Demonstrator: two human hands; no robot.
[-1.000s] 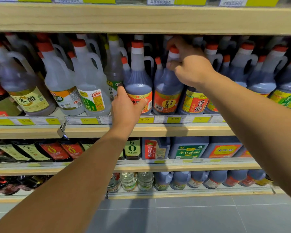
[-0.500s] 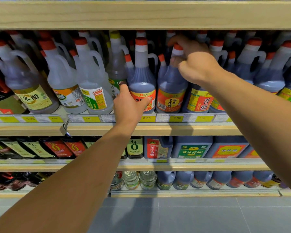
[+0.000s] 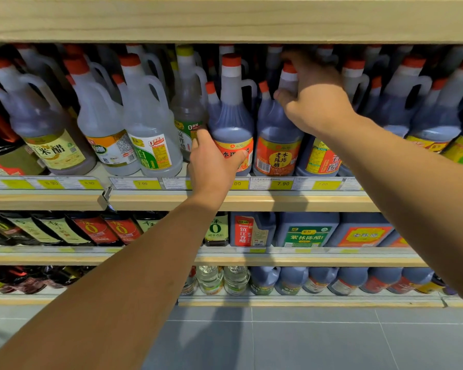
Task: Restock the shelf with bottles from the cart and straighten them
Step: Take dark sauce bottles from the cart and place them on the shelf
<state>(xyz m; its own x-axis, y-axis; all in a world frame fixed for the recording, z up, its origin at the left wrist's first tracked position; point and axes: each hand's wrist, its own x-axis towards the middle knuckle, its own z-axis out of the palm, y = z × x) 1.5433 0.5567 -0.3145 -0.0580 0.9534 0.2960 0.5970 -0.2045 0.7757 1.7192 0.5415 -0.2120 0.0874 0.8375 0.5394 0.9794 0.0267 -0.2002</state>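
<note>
Two dark vinegar bottles stand upright side by side at the front edge of the shelf (image 3: 251, 201), near its middle, both red-capped with orange-red labels. Left dark bottle (image 3: 231, 113): left hand (image 3: 211, 164) wraps its lower body at the label, thumb across the front, fingers curled round the left side. Right dark bottle (image 3: 275, 140): right hand (image 3: 316, 102) grips it at the neck and handle, fingers curled round just below the cap; fingertips partly hidden behind the neck. The two bottles are just beside each other, shoulders nearly touching.

Left of them along the same front edge: a pale bottle with a yellow cap (image 3: 189, 113), then clear white-vinegar bottles (image 3: 150, 134) with red caps. Right of the held pair: further dark bottles (image 3: 425, 113) running toward the shelf's right end. Price strip (image 3: 282, 183) with yellow tags lines the front edge. Lower shelf (image 3: 305, 260) carries dark jugs and flat dark bottles. Grey tiled floor (image 3: 305, 343) below.
</note>
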